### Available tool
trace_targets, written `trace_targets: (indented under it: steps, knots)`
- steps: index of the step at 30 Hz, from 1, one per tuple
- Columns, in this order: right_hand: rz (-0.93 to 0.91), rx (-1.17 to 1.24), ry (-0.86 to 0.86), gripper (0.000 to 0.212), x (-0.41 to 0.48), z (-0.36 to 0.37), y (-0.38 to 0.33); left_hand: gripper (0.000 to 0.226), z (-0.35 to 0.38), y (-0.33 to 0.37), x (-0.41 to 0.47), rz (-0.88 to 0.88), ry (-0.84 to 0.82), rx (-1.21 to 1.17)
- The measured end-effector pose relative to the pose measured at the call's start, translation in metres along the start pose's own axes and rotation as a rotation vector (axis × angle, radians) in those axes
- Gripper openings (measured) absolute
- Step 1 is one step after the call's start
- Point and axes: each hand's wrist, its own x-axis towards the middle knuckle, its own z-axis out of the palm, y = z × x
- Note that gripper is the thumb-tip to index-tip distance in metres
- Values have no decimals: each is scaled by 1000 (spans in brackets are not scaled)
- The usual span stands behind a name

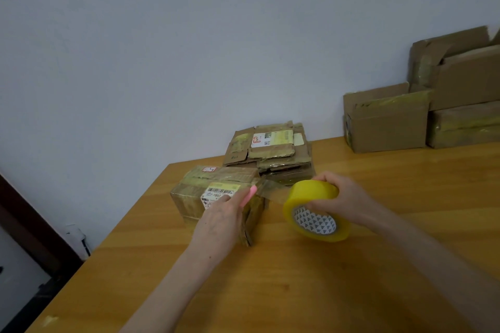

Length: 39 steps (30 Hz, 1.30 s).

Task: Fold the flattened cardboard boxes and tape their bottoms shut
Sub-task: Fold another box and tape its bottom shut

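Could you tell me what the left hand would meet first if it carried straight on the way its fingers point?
Probably nothing new: the left hand already rests against the folded box, beside its pink cutter.

Bare forearms, no sleeves visible

The wooden table (297, 278) carries a folded box (216, 194), flattened boxes (273, 151), and assembled boxes (387, 121).

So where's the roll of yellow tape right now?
The tape roll is in the right hand, held just above the wooden table, right of the cardboard box that the left hand steadies.
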Motion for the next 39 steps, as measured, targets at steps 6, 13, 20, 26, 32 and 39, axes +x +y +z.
trace_targets:
  steps: [6,13,20,26,32,39]
  knots:
    - [8,-3,-1,45,-2,-3,2,41,-5,4,-4,8,0,70]
    - [1,22,-17,43,1,-2,5,43,-17,11,3,2,12,106]
    - [-12,15,-23,44,1,-1,4,34,-8,13,12,-36,-33,176]
    - [-29,-3,-36,44,2,-1,-2,30,-4,11,14,-40,-45,169]
    - [-43,-14,-46,45,-1,1,-6,29,1,12,17,-21,-63,223]
    - [-54,-14,-29,47,-3,3,-5,31,6,15,18,-29,-119,231]
